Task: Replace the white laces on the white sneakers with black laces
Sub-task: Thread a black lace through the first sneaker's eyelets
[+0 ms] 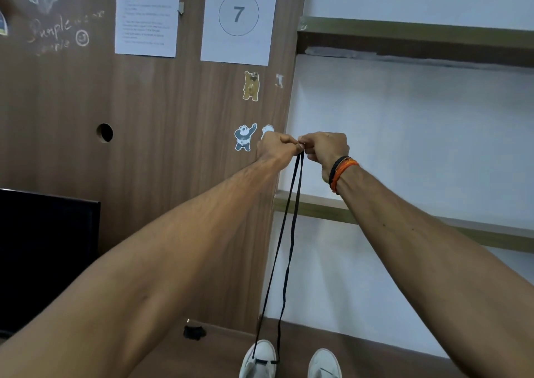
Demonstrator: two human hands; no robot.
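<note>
Black lace (pixel 290 233): I see both ends pinched at the top, left hand (pixel 273 147) and right hand (pixel 325 149) knuckle to knuckle, fingers curled tight on the tips. Two strands drop straight down, taut, to the left white sneaker (pixel 258 359), threaded across its lowest eyelets. Right white sneaker (pixel 325 363) beside it, both on a brown wooden desk (pixel 375 354). Bracelets (pixel 341 172) on the right wrist. Behind: wood panel (pixel 144 117) with bear stickers (pixel 250 86), a "WORKSTATION 7" sheet (pixel 238 16), white wall with shelves (pixel 419 35), dark monitor (pixel 43 256) at left.
</note>
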